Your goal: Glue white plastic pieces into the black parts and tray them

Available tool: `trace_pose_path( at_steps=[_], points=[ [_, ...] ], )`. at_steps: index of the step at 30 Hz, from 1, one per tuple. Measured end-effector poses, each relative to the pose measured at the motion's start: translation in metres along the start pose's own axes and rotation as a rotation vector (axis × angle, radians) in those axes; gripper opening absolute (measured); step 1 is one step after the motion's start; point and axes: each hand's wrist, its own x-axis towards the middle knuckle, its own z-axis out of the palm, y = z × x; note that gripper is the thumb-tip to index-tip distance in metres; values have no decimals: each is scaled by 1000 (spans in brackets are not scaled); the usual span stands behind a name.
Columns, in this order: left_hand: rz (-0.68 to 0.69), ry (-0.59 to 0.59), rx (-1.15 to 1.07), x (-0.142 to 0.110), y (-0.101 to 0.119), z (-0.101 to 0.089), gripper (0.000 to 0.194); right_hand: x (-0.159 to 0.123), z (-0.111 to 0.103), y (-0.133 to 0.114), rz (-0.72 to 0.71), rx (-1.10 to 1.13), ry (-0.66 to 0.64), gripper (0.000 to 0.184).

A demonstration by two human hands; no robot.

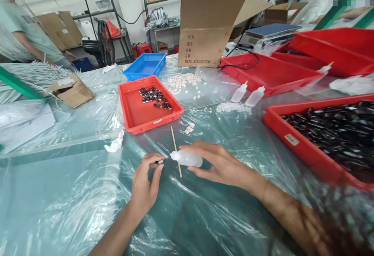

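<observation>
Between the thumb and fingers of my left hand [145,182] is pinched a small black piece with a pale oval face [159,162]. My right hand [217,161] grips a translucent white squeeze bottle [187,158], tilted nearly flat, its tip toward the black piece but apart from it. Under the bottle a thin wooden stick [173,134] lies on the plastic-covered table [175,217]. A few pale small pieces [189,128] lie just beyond the stick. Farther back, a red tray [134,110] holds several small black pieces [154,96].
Right of my arm stands a red bin [274,117] full of black pieces. Two squeeze bottles [239,92] stand near more red trays [269,71]. Behind are a blue tray [145,65], a pile of pale pieces [182,81] and a cardboard box [204,30]. Crumpled tissue [115,142] lies left.
</observation>
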Motion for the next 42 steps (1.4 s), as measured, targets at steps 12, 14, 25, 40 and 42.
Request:
trace_pose_path(
  at_steps=[12,14,25,40,42],
  points=[
    [51,-88,52,4,6,-5,15,-4,2,-12,-90,-177,-20,53],
    [57,-96,64,4,5,-6,15,-5,1,-15,-25,-107,-36,60],
    [74,-196,84,2,2,-5,14,0,0,-22,-3,60,82,26],
    [56,-207,47,1,5,-4,15,-1,-5,-22,-62,16,95,19],
    [56,-202,54,1,6,-4,14,-2,-3,-23,-110,-70,134,19]
  ],
)
